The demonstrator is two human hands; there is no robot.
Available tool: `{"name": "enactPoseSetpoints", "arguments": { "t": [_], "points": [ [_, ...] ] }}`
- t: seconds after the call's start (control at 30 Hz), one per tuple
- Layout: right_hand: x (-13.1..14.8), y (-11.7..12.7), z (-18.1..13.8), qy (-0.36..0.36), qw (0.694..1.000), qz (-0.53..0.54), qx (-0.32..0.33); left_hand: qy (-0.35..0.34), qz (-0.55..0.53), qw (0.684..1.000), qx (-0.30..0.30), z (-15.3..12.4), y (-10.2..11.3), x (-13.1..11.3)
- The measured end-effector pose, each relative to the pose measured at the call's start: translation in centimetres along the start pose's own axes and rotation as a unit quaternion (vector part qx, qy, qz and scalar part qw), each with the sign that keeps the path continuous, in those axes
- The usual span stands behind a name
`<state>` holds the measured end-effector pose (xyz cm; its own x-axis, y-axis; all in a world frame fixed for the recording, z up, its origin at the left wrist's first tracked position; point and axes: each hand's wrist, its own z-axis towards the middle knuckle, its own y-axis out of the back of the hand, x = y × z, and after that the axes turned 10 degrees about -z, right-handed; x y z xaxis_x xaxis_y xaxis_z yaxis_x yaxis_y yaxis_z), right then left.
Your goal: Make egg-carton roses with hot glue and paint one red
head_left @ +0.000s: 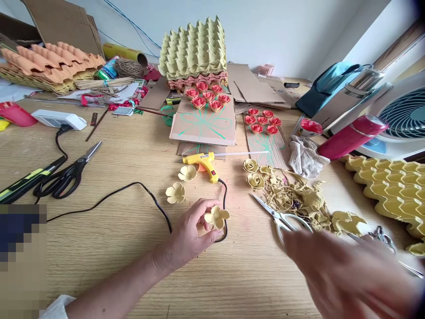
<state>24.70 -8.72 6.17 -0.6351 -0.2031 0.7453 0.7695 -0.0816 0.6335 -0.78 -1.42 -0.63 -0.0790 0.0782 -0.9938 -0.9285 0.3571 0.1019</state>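
Left fingers (210,238) clamped on a flower (216,217), forearm (133,272) slanted inward; right fingers (308,250) too blurred to tell.

Between the held flower (217,217) and white-handled scissors (275,214), open tabletop (242,221) runs toward a glue stick (241,153).

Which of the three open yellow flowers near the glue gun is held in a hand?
The front flower, in the left hand. The back flower, by the yellow glue gun, and the middle flower lie on the table.

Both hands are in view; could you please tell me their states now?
Left hand: holding a tan petalled cup.
Right hand: blurred near white scissors; grip cannot be told.
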Motion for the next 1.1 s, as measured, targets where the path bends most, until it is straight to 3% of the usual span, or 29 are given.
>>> {"name": "enactPoseSetpoints", "arguments": {
  "t": [0.1, 0.13, 0.27, 0.4, 0.57, 0.8, 0.87, 0.93, 1.03, 1.1],
  "points": [
    [-0.9, -3.7, 3.1, -0.016, 1.000, -0.005, -0.011, -0.021, 0.024, 0.999, 0.003, -0.1, 0.1, -0.2],
    [-1.5, -4.9, 4.0, -0.014, 0.999, -0.028, 0.018, -0.027, 0.030, 0.999, 0.006, -0.2, 0.1, -0.2],
    [-3.4, -8.0, 5.5, 0.037, 0.985, -0.166, 0.011, -0.052, 0.073, 0.996, 0.011, -0.4, 0.1, -0.1],
    [-3.9, -8.6, 5.0, 0.039, 0.965, -0.259, 0.023, -0.093, 0.112, 0.989, 0.006, -0.4, 0.0, 0.1],
    [-3.5, -8.5, 5.0, 0.083, 0.933, -0.351, -0.008, -0.114, 0.142, 0.983, -0.015, -0.4, 0.0, 0.2],
    [-3.8, -8.5, 5.6, 0.077, 0.913, -0.400, -0.023, -0.115, 0.150, 0.982, -0.025, -0.2, 0.4, 0.5],
    [-3.7, -8.3, 5.6, 0.088, 0.911, -0.399, -0.043, -0.117, 0.146, 0.982, -0.029, -0.2, 0.5, 0.4],
    [-3.2, -8.0, 5.3, 0.102, 0.930, -0.351, -0.043, -0.115, 0.145, 0.982, -0.033, -0.1, 0.4, 0.3],
    [-2.1, -7.7, 4.5, 0.113, 0.974, -0.196, 0.029, -0.113, 0.140, 0.983, -0.044, -0.1, 0.4, 0.1],
    [-1.4, -7.8, 4.0, 0.115, 0.984, -0.117, 0.064, -0.107, 0.132, 0.984, -0.054, -0.2, 0.3, 0.1]
  ]
}}
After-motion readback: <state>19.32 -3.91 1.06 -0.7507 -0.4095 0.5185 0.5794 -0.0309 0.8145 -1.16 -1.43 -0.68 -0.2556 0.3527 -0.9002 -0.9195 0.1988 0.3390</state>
